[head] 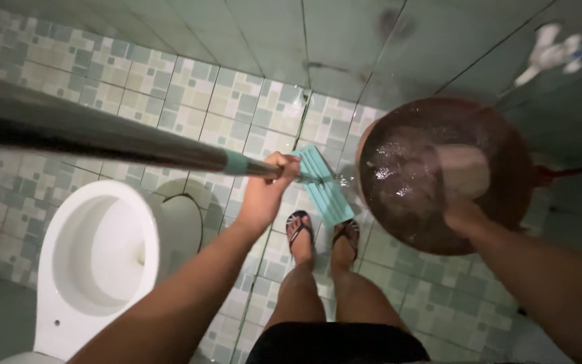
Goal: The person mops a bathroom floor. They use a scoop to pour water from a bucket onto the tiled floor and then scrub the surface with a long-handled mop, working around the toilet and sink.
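**Q:** What does the left hand (264, 195) hold?

**A:** The left hand is closed around the long dark metal mop handle with a teal collar (136, 145), fingers wrapped fully about the shaft just below the collar. The handle runs from the 9 o'clock edge of the view toward the centre. At its lower end sits the flat rectangular teal mop head (325, 185), lying on the floor just beyond the person's feet.

**Q:** And the right hand (465, 214)?

**A:** The right hand sits at the near rim of the round reddish-brown plastic bucket filled with water (506, 135), at about 3 o'clock in the view. It is in or at the water; how far its fingers are curled, and whether they grip anything, cannot be told. A pale object (465, 170) shows under the rippling surface just beyond the hand, too blurred to identify.

**Q:** What surrounds the hands?

**A:** The floor of small green and cream square tiles (237, 101) fills the middle of the view. The white ceramic toilet bowl (95, 256) stands at 8 o'clock, well apart from the bucket. The person's feet wear dark patterned flip-flops (301, 229), just beside the mop head. A white tap fitting (550, 54) shows at 1 o'clock on the pale green wall (439, 40), above the bucket.
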